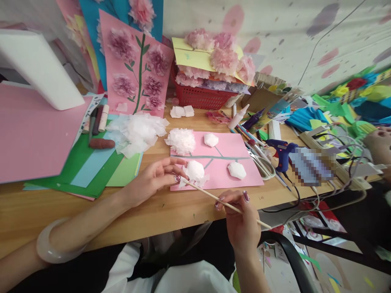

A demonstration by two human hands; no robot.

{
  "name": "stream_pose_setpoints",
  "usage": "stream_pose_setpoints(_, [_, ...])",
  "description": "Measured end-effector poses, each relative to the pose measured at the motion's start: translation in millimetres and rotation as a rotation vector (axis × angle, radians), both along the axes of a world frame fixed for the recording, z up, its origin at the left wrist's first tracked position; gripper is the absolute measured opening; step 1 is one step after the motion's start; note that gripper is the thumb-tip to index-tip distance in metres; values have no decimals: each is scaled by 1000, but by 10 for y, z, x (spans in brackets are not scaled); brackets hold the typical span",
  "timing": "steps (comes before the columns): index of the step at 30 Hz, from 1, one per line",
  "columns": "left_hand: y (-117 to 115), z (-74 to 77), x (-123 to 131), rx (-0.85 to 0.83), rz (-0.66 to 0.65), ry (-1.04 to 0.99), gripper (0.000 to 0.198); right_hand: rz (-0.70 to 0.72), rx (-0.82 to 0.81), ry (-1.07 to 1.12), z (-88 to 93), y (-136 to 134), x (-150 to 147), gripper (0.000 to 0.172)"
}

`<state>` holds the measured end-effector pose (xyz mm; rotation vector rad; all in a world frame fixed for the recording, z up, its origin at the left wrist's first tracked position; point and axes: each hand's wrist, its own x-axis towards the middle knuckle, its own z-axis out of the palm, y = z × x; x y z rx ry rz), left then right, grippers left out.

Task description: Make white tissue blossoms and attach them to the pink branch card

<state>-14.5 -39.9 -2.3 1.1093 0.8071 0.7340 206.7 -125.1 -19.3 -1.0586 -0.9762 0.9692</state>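
A pink sheet (216,179) with a painted branch lies on the wooden table. On it sit a fluffy white paper flower (181,141) and smooth white paper balls, one at the top (211,140) and one at the right (236,170). A third white ball (195,171) at the lower left has tissue petals around its base. My left hand (152,177) is beside this ball, thumb and fingers pinched on a bit of white tissue paper. My right hand (241,215) grips a thin wooden stick (207,194), its tip at the petals by my left fingertips.
Loose white tissue squares (140,130) lie left of the sheet, over green paper (100,173). To the right are scissors (264,167), a blue glue gun (281,152) and cables. A red basket (203,97) of paper flowers stands behind. Another person's hand (378,144) shows far right.
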Motion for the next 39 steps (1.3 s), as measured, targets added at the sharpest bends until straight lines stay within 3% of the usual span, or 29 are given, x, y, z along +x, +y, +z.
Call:
stream_pose_setpoints(9, [12,16,15,59,66,84,48,15,-14,-6,-3,-48,-23,43])
stream_pose_setpoints(13, [31,65,-13,156,137,192,46,-70,43,32,-31,-32,58,43])
stream_pose_setpoints(16, [51,104,-35,216,199,247,45,-145,36,-69,-49,-42,117,41])
stream_pose_setpoints(24, [122,168,87,321,237,297,58,-13,-13,-405,-33,-117,116,40])
stream_pose_setpoints(28, [94,147,144,527,242,460,51,71,-14,-489,-28,-138,116,39])
stream_pose_setpoints(32, [69,58,131,902,141,697,43,128,-21,-499,-48,-142,127,37])
stream_pose_setpoints(36, [107,-35,103,1237,20,721,48,150,-21,-495,-66,-128,142,35])
stream_pose_setpoints(39, [145,-71,87,1348,-12,735,52,171,0,-479,-60,-129,152,33])
